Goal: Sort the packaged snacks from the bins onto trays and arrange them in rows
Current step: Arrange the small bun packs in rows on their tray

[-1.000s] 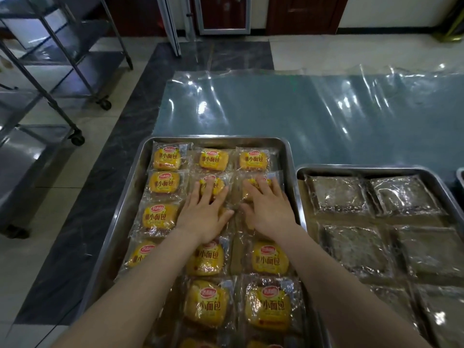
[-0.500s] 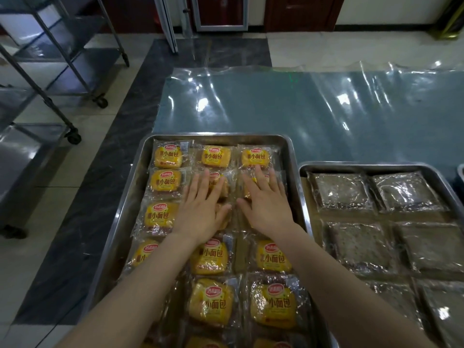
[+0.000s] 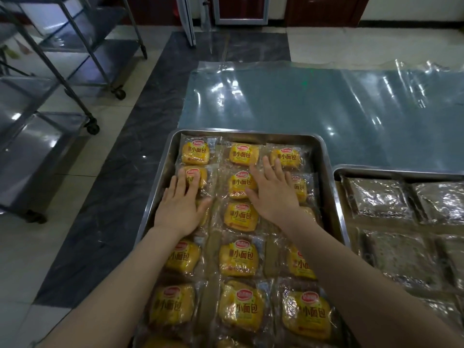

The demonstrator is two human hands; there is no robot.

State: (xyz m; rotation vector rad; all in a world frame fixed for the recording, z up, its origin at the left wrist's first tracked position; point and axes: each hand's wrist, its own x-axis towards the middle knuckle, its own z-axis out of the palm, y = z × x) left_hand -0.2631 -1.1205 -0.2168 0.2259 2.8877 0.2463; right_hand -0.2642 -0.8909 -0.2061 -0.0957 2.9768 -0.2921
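A clear plastic sheet (image 3: 301, 109) covered the table beyond the tray (image 3: 251, 133), and it lay wrinkled and shiny at the far right. A second tray (image 3: 376, 172) stood just beside the first one on the right, and it held brown packets (image 3: 376, 199) in rows. On the left, well apart from the table, a metal rack (image 3: 37, 146) on wheels stood on the floor (image 3: 120, 172), and a door (image 3: 241, 8) was at the far wall. The yellow bread packets (image 3: 241, 217) lay in three columns in the tray, and the two forearms crossed over the near packets and hid parts of them. The left hand (image 3: 179, 209) lay flat with straight fingers on the left column and gripped nothing. The right hand (image 3: 273, 197) lay flat with spread fingers on the right column, its fingertips (image 3: 267, 163) at the far packet, and it held nothing either. Half a second before, both hands pressed close together on the middle and right columns; now they had moved apart, the left one to the left column, and the middle column showed between them.
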